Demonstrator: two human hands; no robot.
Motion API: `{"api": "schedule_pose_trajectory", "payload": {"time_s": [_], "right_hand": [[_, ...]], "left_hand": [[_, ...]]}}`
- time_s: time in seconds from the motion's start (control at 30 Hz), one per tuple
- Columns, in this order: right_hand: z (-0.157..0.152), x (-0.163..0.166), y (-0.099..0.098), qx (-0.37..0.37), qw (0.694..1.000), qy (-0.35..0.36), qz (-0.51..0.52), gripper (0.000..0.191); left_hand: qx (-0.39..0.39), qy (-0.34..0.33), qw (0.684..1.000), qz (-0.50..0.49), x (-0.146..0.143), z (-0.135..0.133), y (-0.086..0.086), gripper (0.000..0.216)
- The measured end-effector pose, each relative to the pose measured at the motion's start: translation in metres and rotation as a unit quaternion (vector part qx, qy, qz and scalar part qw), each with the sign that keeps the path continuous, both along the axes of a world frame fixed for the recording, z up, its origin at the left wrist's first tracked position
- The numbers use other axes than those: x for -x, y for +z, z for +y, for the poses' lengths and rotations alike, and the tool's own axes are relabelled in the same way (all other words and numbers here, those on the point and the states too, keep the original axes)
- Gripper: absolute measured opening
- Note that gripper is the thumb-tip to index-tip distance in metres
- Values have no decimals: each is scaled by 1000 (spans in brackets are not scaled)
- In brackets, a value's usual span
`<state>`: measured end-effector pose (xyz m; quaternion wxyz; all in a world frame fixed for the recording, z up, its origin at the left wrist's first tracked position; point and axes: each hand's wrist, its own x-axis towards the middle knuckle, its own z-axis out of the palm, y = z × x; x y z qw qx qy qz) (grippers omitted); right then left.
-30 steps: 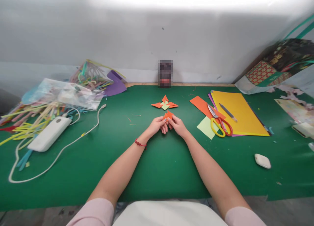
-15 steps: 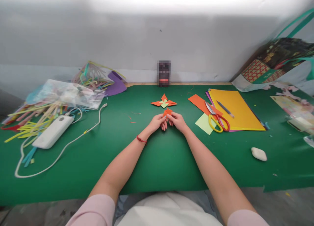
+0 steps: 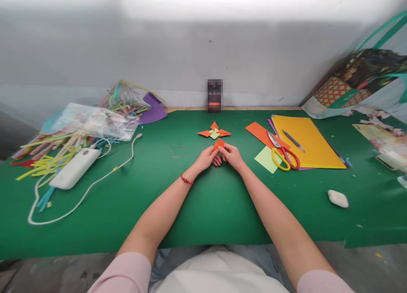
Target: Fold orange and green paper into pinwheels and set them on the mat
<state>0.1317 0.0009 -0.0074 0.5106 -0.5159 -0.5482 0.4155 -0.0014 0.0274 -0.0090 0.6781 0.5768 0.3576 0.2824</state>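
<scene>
A small piece of folded orange paper [image 3: 218,144] is pinched between my two hands just above the green table. My left hand [image 3: 206,158] grips its left side, thumb on top, and a red bracelet circles that wrist. On the right side, my right hand [image 3: 232,155] holds it with thumb and fingers closed; part of the paper is covered by the fingers. Right behind it lies a folded paper star [image 3: 214,133] with orange points and a light green middle.
To the right are scissors [image 3: 281,152], an orange strip [image 3: 259,132], a light green square [image 3: 267,160], yellow sheets [image 3: 313,142] with a pen [image 3: 293,140], and a white case [image 3: 338,198]. At left lie a power bank [image 3: 74,168], its cable [image 3: 90,187] and paper strips [image 3: 38,166].
Both hands have shifted their grip slightly on the orange paper, which is now tilted a little differently. The whole view has drifted slightly; the objects on the table lie as before.
</scene>
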Motion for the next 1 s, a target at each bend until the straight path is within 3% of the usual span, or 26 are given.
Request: {"api": "schedule_pose_trajectory", "payload": {"time_s": [0.43,0.77,1.0], "right_hand": [[-2,3,3,14,1000,5,17,49],[-1,6,2,35,998,-23,38,51],[1,8,-1,49,997,8,62,46]], "left_hand": [[11,-66,998,-2,7,-1,8,35],[18,-24,999,-10,8,-4,7,50],[57,-3,998,-19,10,0,6,53]]}}
